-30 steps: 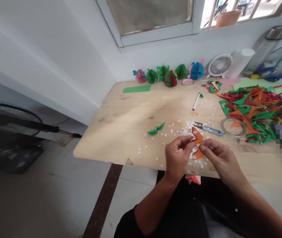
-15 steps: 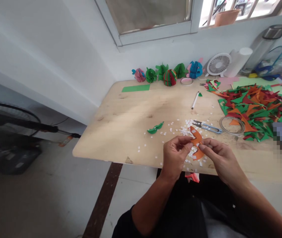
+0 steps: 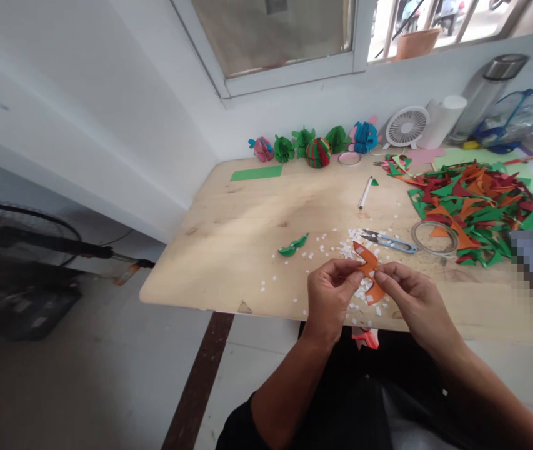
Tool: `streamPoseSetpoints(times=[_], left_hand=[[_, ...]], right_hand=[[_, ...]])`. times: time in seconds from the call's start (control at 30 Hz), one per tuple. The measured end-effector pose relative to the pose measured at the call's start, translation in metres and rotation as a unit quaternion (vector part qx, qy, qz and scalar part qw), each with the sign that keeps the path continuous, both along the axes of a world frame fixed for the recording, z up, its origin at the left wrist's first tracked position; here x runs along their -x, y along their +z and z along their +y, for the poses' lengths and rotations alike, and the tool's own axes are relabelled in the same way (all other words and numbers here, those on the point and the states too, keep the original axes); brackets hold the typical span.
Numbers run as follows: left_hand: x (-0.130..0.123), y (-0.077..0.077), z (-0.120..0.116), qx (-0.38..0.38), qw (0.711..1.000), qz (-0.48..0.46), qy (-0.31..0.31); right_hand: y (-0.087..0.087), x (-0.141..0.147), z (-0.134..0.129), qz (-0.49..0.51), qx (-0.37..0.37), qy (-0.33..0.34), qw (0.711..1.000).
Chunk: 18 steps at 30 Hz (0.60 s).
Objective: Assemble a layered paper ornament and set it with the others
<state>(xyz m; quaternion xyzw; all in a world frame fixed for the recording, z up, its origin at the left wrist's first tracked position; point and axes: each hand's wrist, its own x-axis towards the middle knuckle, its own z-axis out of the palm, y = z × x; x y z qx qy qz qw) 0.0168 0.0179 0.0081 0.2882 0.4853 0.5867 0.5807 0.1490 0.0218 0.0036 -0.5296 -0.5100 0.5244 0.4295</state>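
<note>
Between my two hands is an orange paper cutout (image 3: 365,255) with pointed, curved ends and small white squares on it. My left hand (image 3: 332,294) pinches its left side between thumb and fingers. On the other side, the thumb and forefinger of my right hand (image 3: 409,294) close on its middle edge. Small white paper squares (image 3: 351,249) lie scattered under and around the cutout. Just beyond them rest blue-handled thread snips (image 3: 390,242). To the left of my hands is a folded green paper piece (image 3: 293,245).
A heap of red, green and orange paper cutouts (image 3: 482,209) covers the right side, with a tape roll (image 3: 435,238) beside it. Along the wall stand several folded paper ornaments (image 3: 317,153), a small white fan (image 3: 407,127) and a bottle (image 3: 488,94). A white pen (image 3: 365,192) lies mid-table.
The camera view has shifted slightly. Both hands keep their pinch on the orange paper cutout, which has tilted a little; nothing else on the table has visibly moved.
</note>
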Motion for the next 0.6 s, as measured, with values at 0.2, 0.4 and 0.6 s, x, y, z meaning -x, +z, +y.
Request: streamPoseSetpoints(times=[0.2,0.4,0.6], left_hand=[[-0.001,-0.002,-0.002,0.007,1.0,0.025,0.008],[-0.001,-0.008,-0.005,-0.02,0.997,0.068,-0.005],[-0.004,-0.004,-0.011,0.002,0.999,0.027,-0.016]], right_hand=[[-0.005,-0.003,-0.004,-0.113,-0.07,0.001,0.991],[-0.002,-0.002,-0.005,-0.214,-0.139,-0.022,0.967],[-0.006,-0.006,-0.007,-0.142,-0.089,-0.02,0.986]])
